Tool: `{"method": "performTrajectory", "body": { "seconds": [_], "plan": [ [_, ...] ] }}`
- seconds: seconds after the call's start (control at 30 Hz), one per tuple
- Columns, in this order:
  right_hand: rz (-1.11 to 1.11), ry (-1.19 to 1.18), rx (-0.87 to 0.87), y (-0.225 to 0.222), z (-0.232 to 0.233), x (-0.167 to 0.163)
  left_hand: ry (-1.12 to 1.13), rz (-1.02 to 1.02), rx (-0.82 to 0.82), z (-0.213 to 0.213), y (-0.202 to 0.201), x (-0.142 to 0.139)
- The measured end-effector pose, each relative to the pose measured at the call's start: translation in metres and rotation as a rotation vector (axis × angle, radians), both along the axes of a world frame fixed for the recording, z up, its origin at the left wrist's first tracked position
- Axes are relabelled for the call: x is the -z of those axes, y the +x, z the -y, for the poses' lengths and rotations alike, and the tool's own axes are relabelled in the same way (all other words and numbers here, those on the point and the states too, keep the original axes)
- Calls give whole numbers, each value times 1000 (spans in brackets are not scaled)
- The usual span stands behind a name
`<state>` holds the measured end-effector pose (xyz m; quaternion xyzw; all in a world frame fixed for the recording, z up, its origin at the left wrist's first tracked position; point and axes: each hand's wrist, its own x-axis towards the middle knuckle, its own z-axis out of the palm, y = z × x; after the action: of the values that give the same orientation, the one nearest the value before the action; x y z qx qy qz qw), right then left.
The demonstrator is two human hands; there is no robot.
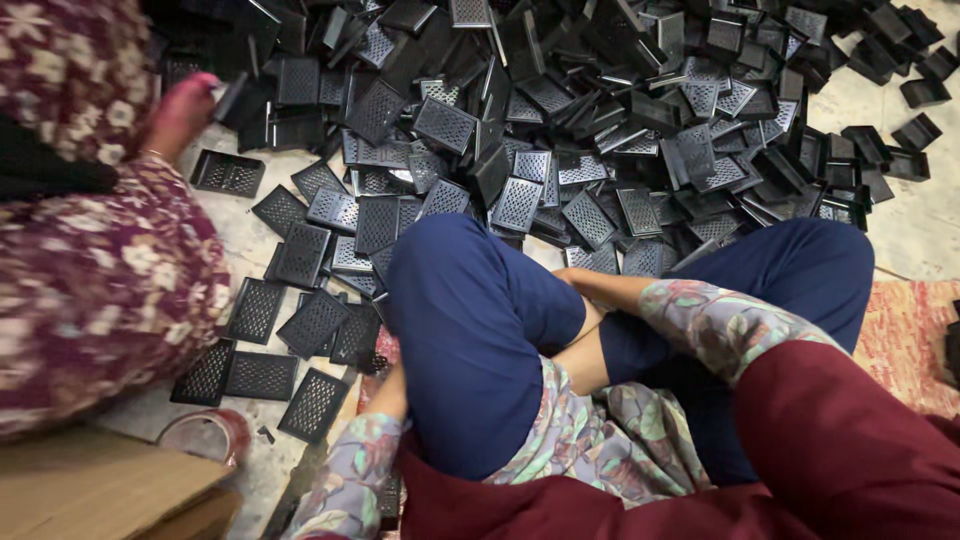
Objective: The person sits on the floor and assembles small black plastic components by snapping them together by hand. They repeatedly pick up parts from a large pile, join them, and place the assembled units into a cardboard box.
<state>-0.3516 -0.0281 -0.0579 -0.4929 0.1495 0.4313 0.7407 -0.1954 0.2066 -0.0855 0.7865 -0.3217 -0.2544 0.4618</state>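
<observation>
While you sit cross-legged in dark blue trousers (470,330), your left hand (388,392) drops beside your left knee, mostly hidden behind the leg; you cannot tell how far it is open or whether it grips anything. Nearest it lie flat black perforated plastic grille plates (300,320), spread singly on the pale stone floor (250,240), 1 of them just beside the wrist. Your right hand (590,325) is tucked between your crossed legs, fingers out of sight, so its grip cannot be told either; the floral sleeve (720,320) runs back from it.

Ahead of both hands, beyond your knees, a big heap of black plastic grille trays (600,110) covers the floor, pieces tilted and overlapping.

To the left of your left hand, another person in a maroon floral garment (100,270) reaches a hand (185,110) into the heap's edge. A brown cardboard box (100,490) sits near, below that person, with a roll of tape (205,432) touching it.
</observation>
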Motion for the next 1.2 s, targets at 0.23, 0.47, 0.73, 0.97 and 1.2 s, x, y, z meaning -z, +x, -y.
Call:
{"method": "performTrajectory", "body": {
  "seconds": [0.23,0.47,0.73,0.97,1.2],
  "plan": [
    [-91,32,98,-8,24,35,-12,-8,17,11,6,-25],
    [87,-98,-33,-16,31,35,-235,-9,-99,-9,68,-141],
    [1012,-396,-549,2,22,3,-859,39,-445,-82,173,-300],
    [424,-45,-329,12,22,-12,-381,30,-244,-53,119,-234],
    [563,-648,-486,26,1,-32,62,87,107,-27,65,-133]
  ]
}}
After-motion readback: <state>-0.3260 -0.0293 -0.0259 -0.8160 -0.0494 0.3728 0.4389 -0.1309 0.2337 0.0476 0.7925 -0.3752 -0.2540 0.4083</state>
